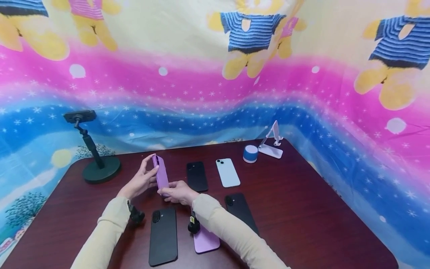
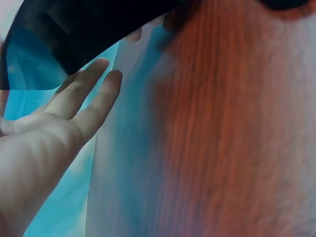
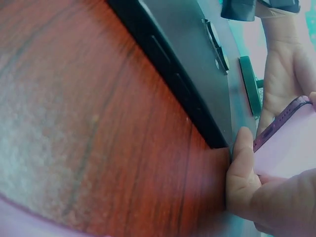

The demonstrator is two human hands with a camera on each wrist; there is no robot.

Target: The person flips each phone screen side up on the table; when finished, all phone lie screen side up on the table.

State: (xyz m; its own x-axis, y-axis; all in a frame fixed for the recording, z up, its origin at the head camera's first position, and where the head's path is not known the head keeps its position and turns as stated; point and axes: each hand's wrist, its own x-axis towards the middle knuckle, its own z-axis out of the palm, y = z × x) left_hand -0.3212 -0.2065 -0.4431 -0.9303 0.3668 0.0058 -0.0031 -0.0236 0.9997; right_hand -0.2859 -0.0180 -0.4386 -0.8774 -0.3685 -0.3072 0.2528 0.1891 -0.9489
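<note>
Both hands hold a purple smartphone [image 1: 162,175] tilted up over the far left part of the table. My left hand [image 1: 142,178] grips its upper part along the left edge, and my right hand [image 1: 181,192] pinches its lower end. In the left wrist view the phone's dark, glossy screen [image 2: 94,32] faces the camera above the left hand [image 2: 54,121]. The right wrist view shows the purple phone's lower edge and pale back [image 3: 291,143], with the right hand's fingers [image 3: 242,170] at its corner.
Other phones lie on the dark red table [image 1: 302,209]: black ones [image 1: 163,237], a white one [image 1: 228,172] and a second purple one [image 1: 205,241] partly under the right forearm. A green stand [image 1: 100,170], a blue-white cylinder [image 1: 250,154] and a white folding stand [image 1: 271,151] stand farther back.
</note>
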